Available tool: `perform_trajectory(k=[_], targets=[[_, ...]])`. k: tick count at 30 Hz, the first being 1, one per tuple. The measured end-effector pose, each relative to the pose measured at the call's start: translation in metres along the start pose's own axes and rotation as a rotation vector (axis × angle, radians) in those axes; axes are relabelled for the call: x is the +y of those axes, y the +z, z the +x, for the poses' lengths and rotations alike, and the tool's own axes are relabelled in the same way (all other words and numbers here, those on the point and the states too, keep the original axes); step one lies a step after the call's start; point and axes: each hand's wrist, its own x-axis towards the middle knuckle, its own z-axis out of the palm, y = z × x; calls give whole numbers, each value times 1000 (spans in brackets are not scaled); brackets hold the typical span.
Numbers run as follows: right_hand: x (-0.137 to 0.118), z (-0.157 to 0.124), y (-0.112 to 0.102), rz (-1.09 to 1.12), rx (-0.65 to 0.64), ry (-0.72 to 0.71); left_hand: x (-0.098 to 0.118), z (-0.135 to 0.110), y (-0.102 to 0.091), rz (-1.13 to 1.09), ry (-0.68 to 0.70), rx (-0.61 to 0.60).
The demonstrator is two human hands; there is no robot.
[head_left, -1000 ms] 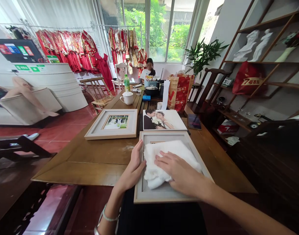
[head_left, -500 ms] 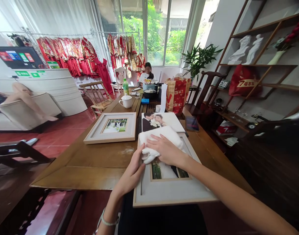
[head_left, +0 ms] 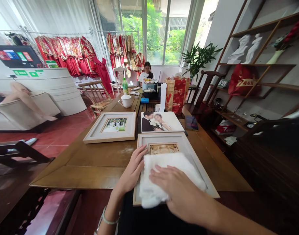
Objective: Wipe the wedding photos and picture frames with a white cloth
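A white cloth point(head_left: 173, 161) lies bunched over the lower part of a light-wood picture frame point(head_left: 177, 137) at the table's near edge. My right hand point(head_left: 172, 186) presses on the cloth with its fingers spread over it. Along the frame's left side, my left hand point(head_left: 133, 171) holds the edge, its fingers reaching onto the border. The cloth hides most of the framed picture; only its brownish top strip shows. Just beyond the frame lies an unframed couple photo print point(head_left: 161, 122). A second framed photo point(head_left: 110, 127) lies flat to the left.
Farther down the wooden table point(head_left: 90, 166) stand a lidded white cup point(head_left: 126, 101), a green-labelled bottle point(head_left: 125, 86), a blue box point(head_left: 144, 100) and a red-and-tan paper bag point(head_left: 177, 96). A dark phone-like object point(head_left: 191, 122) lies at right. A person point(head_left: 146, 73) sits at the far end.
My right hand has swept the cloth from the frame's upper edge down toward me, uncovering the top of the picture and the print behind. My left hand stays at the frame's left edge.
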Motion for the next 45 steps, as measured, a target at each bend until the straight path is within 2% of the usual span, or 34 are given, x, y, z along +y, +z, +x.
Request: perform_trajectory(k=[3,6,10,13,16,19,24,28,30,33,35,37,41,43,45], targets=[[-10,-8,10,72,-62,-70,0,0,0,-3,30,4],[-8,-18,9,110,-96,-86,1,-1,-1,12,46,-18],[13,-26,-6,66,-9,57,3,1,-1,30,26,-24],[36,-12,-13,-78,28,212,3,1,-2,33,38,-37],[48,7,-10,-193,90,235,3,1,-2,13,44,-33],[35,11,1,-192,101,173,1,1,0,-18,21,9],[-6,-10,23,-129,46,-64,2,0,2,-71,-22,53],[-11,-27,24,-147,43,-179,3,0,1,-64,-43,44],[-4,-34,15,-122,24,-142,4,0,0,-52,-3,27],[15,-39,-1,-179,31,78,4,0,-1,-32,37,2],[37,-34,-8,-283,99,231,5,0,-1,-24,35,-11],[64,-24,-13,-382,210,322,5,0,-2,-21,33,-24],[112,9,-22,-416,345,354,5,1,-3,-9,24,-41],[121,28,-24,-393,346,321,4,1,-4,-3,16,-48],[118,44,-24,-374,304,238,3,0,-4,-6,9,-49]])
